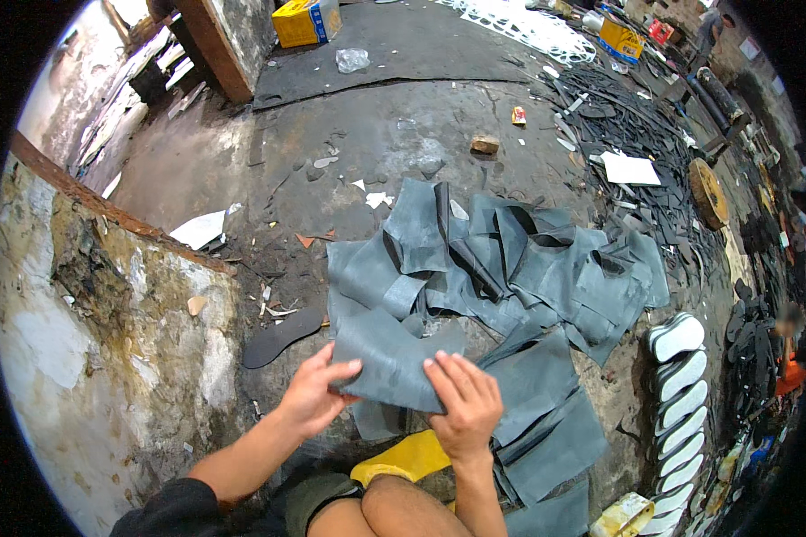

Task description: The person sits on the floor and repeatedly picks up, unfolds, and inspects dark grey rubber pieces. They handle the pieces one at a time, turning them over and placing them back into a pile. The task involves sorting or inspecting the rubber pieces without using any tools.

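Observation:
Between both hands I hold a grey-green rubber sheet [390, 362], slightly bent, above the pile in front of me. My left hand [318, 387] grips its left edge, thumb on top and fingers underneath. At the right side, my right hand [464, 398] is closed on the same sheet, with its fingers lying over the upper face. Beyond it, a loose heap of similar rubber sheets [546, 277] spreads over the floor, some curled and overlapping. More flat sheets [555, 456] lie stacked to the right of my right forearm.
A dark sole-shaped piece [282, 338] lies left of the heap. On the right stands a row of white sole-shaped pieces [681, 403]. Black scrap strips [609, 116] cover the far right floor. A yellow box [306, 22] is far left; a stained wall [107, 358] rises nearby.

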### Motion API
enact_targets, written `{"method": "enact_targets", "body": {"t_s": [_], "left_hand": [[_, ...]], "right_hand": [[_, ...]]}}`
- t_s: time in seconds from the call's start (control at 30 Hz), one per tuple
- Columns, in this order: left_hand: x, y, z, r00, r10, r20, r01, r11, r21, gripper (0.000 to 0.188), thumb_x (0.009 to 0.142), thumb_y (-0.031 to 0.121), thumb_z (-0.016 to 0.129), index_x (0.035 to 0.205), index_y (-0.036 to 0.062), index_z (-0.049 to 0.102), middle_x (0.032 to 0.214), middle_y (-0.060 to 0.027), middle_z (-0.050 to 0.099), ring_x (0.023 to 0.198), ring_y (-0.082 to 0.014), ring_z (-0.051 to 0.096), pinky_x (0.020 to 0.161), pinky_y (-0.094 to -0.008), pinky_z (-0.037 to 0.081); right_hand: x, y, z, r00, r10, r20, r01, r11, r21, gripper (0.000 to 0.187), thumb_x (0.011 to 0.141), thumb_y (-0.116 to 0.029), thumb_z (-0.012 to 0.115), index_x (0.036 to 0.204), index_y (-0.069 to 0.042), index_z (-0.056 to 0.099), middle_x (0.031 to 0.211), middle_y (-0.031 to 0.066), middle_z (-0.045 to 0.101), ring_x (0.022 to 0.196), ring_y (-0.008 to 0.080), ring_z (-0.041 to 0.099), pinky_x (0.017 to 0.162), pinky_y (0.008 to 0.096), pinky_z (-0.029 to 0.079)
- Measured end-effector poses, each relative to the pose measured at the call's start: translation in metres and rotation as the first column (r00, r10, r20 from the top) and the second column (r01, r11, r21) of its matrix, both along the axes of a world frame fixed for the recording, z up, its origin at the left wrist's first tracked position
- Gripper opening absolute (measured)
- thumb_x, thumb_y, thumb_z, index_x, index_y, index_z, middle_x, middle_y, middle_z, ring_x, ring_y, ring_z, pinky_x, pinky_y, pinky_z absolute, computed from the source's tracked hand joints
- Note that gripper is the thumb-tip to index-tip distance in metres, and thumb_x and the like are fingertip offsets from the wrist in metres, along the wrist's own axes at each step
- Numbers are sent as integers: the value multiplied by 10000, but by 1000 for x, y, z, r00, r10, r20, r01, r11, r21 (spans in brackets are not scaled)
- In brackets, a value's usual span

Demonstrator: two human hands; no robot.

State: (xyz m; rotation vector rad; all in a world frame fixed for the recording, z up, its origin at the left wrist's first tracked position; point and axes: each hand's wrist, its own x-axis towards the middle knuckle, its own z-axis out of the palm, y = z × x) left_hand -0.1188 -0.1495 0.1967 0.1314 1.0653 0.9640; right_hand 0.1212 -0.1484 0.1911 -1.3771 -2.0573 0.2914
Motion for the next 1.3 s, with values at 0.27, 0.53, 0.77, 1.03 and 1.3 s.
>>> {"method": "enact_targets", "body": {"t_s": [0.27,0.53,0.77,1.03,1.3], "left_hand": [[-30,-117,-130,789,-510,-343,384,845,-371,471,887,-11,727,1337,53,601,1096,-90,718,947,-216,701,793,-338,590],[4,76,-208,419,176,-891,249,921,299,508,813,138,813,1286,58,646,1155,-118,700,958,-205,669,854,-375,555],[46,252,-260,54,-86,-995,219,973,-72,1013,691,311,886,1516,50,360,1381,-252,585,1311,-403,556,1068,-491,463],[13,311,-197,853,89,-515,23,978,207,685,805,71,726,1458,127,526,940,-38,681,769,-162,653,555,-372,549],[22,238,8,975,-160,-153,215,841,497,772,857,-20,645,1567,96,367,1074,-52,643,837,-160,648,800,-355,568]], "right_hand": [[-16,-80,-100,867,293,403,-121,909,-399,519,680,-226,787,1186,-137,713,1268,55,671,1188,265,605,970,450,460],[-5,-85,-110,928,360,95,-199,697,-689,781,844,-765,614,1377,-195,628,1224,88,656,1230,307,579,996,488,410],[-36,-66,-173,896,330,297,-2,672,-740,534,829,-501,674,1253,-179,714,1222,179,707,1027,456,689,962,682,459],[-19,-61,-122,977,180,117,-3,555,-832,862,763,-854,628,1345,-218,655,1200,136,675,1219,323,608,1000,479,448],[15,62,-57,356,-699,-621,-254,567,-784,653,1013,-590,539,1451,-107,540,1130,91,711,949,224,689,791,325,541]]}}
